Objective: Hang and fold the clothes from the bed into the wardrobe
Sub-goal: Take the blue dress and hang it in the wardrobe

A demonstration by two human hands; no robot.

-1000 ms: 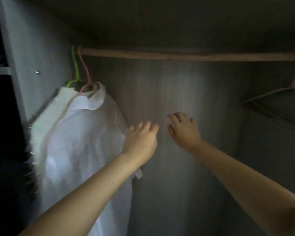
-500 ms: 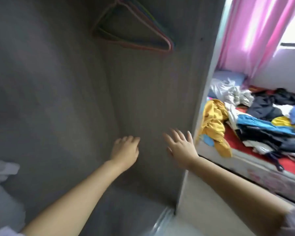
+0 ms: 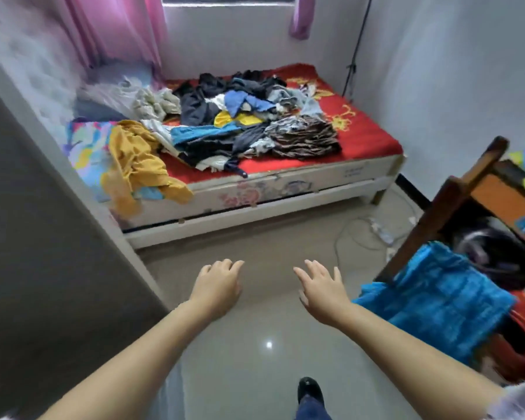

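Observation:
A pile of mixed clothes [image 3: 240, 125] lies on the bed [image 3: 367, 144], which has a red sheet and stands ahead across the floor. A mustard-yellow garment [image 3: 140, 165] hangs over the bed's near left corner. The grey side panel of the wardrobe [image 3: 43, 253] fills the left edge; its inside is out of view. My left hand [image 3: 217, 286] and my right hand [image 3: 322, 291] are stretched out over the tiled floor, fingers loose, holding nothing, well short of the bed.
A wooden chair [image 3: 455, 207] with a blue towel [image 3: 437, 301] draped on it stands at the right. A white cable [image 3: 364, 234] lies on the floor by the bed's foot. Pink curtains [image 3: 112, 28] hang at the window. My dark shoe [image 3: 309, 389] shows at the bottom.
My view has swung right, from the wardrobe's inside with the hung white shirt to the bed and floor. Both hands stayed empty and stretched out in front.

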